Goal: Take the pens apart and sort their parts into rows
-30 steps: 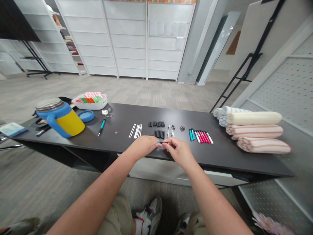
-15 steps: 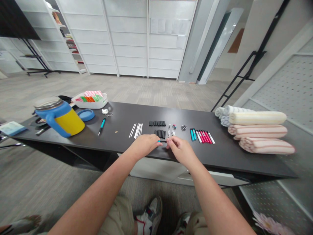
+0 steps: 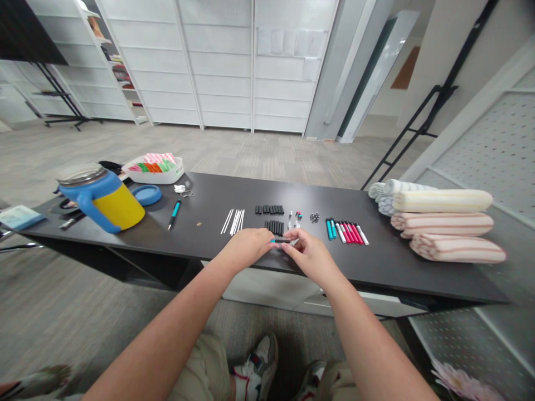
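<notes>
In the head view, a pen (image 3: 281, 241) with a teal barrel and a black front part lies level between my two hands over the table's near side. My left hand (image 3: 246, 245) is closed around its teal end, most of which the fingers hide. At the other end, my right hand (image 3: 308, 252) pinches the tip between thumb and fingers. Just beyond are black grip sleeves (image 3: 274, 228), black short pieces (image 3: 270, 209) and small clear and coloured parts (image 3: 297, 218). Left of these lie thin white refills (image 3: 237, 221). To the right are small metal tips (image 3: 315, 218) and teal, white and pink barrels (image 3: 348, 231).
A teal pen (image 3: 174, 215) rests on the dark table (image 3: 217, 192) at left. Beyond it stand a blue-yellow mug (image 3: 121, 203), a blue lid (image 3: 147, 194) and a white basket (image 3: 171, 176) of packets. Rolled towels (image 3: 443, 223) are stacked at the right end.
My right hand's fingers have shifted slightly on the pen's tip, and more of its black front part shows. My left hand keeps its hold in nearly the same place.
</notes>
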Demonstrator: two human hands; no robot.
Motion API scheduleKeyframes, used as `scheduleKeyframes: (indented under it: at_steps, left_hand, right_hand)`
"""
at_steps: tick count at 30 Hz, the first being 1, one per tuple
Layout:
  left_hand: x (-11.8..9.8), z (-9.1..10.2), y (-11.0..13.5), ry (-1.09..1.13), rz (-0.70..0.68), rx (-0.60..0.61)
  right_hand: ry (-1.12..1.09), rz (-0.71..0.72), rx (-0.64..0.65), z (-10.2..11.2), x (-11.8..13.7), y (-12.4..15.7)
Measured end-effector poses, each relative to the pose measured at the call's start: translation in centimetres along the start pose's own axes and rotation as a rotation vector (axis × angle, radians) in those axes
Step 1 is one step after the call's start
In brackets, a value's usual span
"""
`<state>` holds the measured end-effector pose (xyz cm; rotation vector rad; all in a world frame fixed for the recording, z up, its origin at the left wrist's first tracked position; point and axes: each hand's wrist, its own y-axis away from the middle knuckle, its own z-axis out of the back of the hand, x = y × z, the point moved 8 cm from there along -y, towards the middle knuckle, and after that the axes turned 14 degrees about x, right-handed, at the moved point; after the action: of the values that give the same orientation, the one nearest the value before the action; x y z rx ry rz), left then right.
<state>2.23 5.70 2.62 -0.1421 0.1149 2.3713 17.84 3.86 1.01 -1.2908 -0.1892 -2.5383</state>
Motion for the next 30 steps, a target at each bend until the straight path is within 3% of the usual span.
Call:
scheduleKeyframes:
  at_steps: [13, 24, 30]
  left_hand:
    - [-0.06, -0.06, 0.01, 0.013, -0.014, -0.001]
    - [-0.56, 0.27, 0.14, 0.018, -0.051, -0.032]
    - [-0.53, 0.16, 0.08, 0.024, -0.075, -0.038]
  right_hand:
    - [0.036, 0.041, 0.042, -0.22, 0.31, -0.2]
    - [0.048, 0.083, -0.083, 0.52, 0.28, 0.36]
    - [0.023, 0.019, -0.042, 0.22, 0.06, 0.03]
